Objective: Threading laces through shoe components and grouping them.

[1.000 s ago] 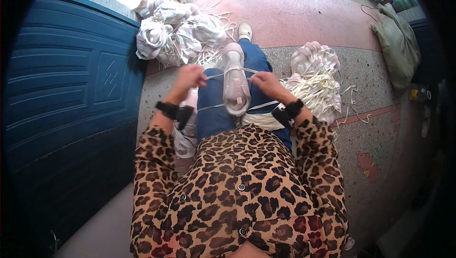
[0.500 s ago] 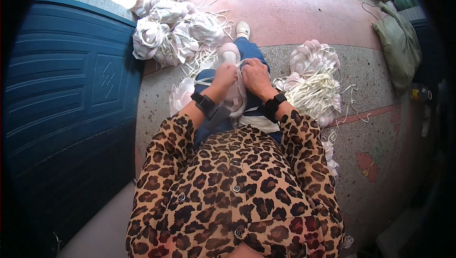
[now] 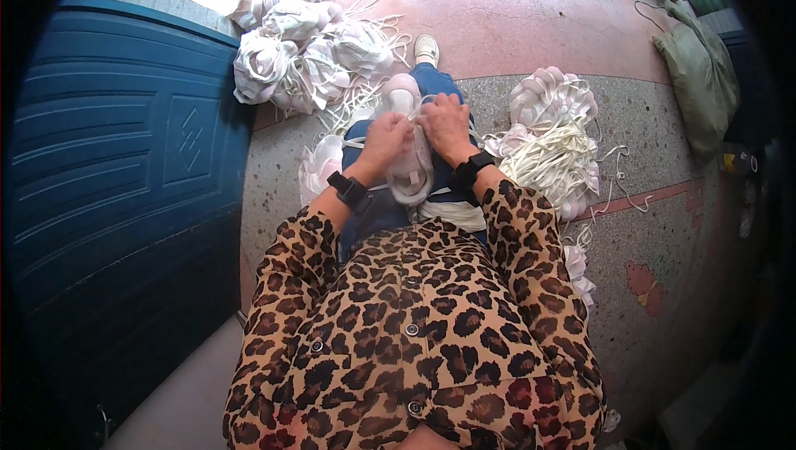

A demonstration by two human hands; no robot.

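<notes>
A pale pink and white shoe upper (image 3: 408, 175) lies lengthwise over my thighs, its rounded toe pointing away from me. My left hand (image 3: 386, 142) is closed at the left side of its lacing, fingertips pinched together on the white shoelace. Opposite it, my right hand (image 3: 446, 128) bends its fingers around another part of the same white lace (image 3: 428, 101). The two hands are close together over the middle of the upper, and the fingers cover most of the eyelets. Loose lace trails beside both hands.
Bundled white uppers with laces (image 3: 303, 40) are heaped at the far left. To my right lie stacked uppers (image 3: 554, 100) and a tangle of white laces (image 3: 547, 160). A blue panelled door (image 3: 124, 135) stands at left, a greenish sack (image 3: 699, 85) at far right.
My left hand has shifted slightly left and toward me, and my right hand slightly up. The heel end of the upper shows more plainly between my wrists.
</notes>
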